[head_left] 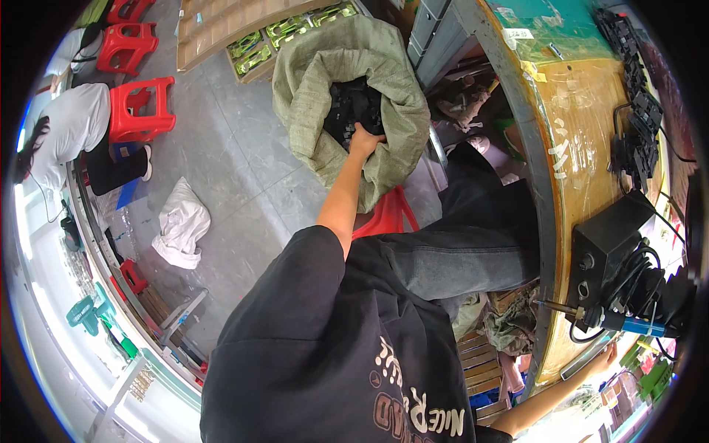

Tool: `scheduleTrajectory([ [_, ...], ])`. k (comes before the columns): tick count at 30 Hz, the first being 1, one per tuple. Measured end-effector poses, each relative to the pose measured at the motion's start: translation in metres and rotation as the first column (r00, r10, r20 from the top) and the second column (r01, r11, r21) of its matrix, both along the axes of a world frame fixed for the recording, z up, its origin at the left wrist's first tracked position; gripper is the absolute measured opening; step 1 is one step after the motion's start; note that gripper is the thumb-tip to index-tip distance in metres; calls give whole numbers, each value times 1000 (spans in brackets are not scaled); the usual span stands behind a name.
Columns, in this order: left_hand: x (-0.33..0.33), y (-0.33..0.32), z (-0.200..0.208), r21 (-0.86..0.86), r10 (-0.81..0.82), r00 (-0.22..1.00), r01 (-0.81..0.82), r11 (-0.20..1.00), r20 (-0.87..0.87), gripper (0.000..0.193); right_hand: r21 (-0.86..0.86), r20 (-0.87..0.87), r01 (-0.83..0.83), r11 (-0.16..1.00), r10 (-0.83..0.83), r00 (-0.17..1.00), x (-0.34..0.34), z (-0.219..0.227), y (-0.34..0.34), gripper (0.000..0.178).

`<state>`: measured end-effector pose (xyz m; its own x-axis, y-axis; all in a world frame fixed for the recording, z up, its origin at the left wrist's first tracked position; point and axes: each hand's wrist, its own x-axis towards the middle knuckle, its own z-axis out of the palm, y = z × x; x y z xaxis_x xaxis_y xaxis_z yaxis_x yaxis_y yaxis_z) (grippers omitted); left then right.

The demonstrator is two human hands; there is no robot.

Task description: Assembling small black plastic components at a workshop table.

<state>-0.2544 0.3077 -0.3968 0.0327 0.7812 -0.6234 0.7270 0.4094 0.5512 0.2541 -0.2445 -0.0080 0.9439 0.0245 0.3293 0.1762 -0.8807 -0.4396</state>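
Grey tiled floor (229,148), red stools (140,107) at the left, wooden tabletop (591,148) at the right. Left hand (365,140) reaches into an open green woven sack (325,66) on the floor, fingers down among black parts (351,107); grip can't be told. Right hand (604,359) rests on the tabletop edge, fingers loosely apart, holding nothing.

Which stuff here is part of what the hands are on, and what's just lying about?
In use:
- left hand, reaching into the sack
- green woven sack
- black parts inside it
- right hand, on the workbench edge

Lying about:
- red stools
- white cloth on the floor
- black box on the bench
- blue-handled tool
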Motion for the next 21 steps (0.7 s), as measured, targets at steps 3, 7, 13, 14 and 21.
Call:
scheduleTrajectory([
  [3, -2, -3, 13, 8, 38, 998, -37, 999, -50, 87, 41, 33, -32, 999, 30, 999, 3, -5, -3, 22],
  [7, -7, -16, 21, 70, 151, 985, -145, 987, -82, 83, 33, 57, -34, 999, 32, 998, 4, -8, 4, 20],
  [13, -27, -25, 30, 325, 489, 866, -495, 806, 108, 80, 159, 21, -17, 987, 14, 1000, 5, -13, 3, 20],
  [14, -30, -25, 33, 422, 564, 805, -583, 694, 183, 78, 169, 20, -20, 985, 16, 1000, 8, -14, 0, 20],
  [21, -8, -23, 90, 677, 235, 949, -314, 666, 210, 67, 118, 34, -30, 993, 26, 999, 5, -13, -3, 22],
])
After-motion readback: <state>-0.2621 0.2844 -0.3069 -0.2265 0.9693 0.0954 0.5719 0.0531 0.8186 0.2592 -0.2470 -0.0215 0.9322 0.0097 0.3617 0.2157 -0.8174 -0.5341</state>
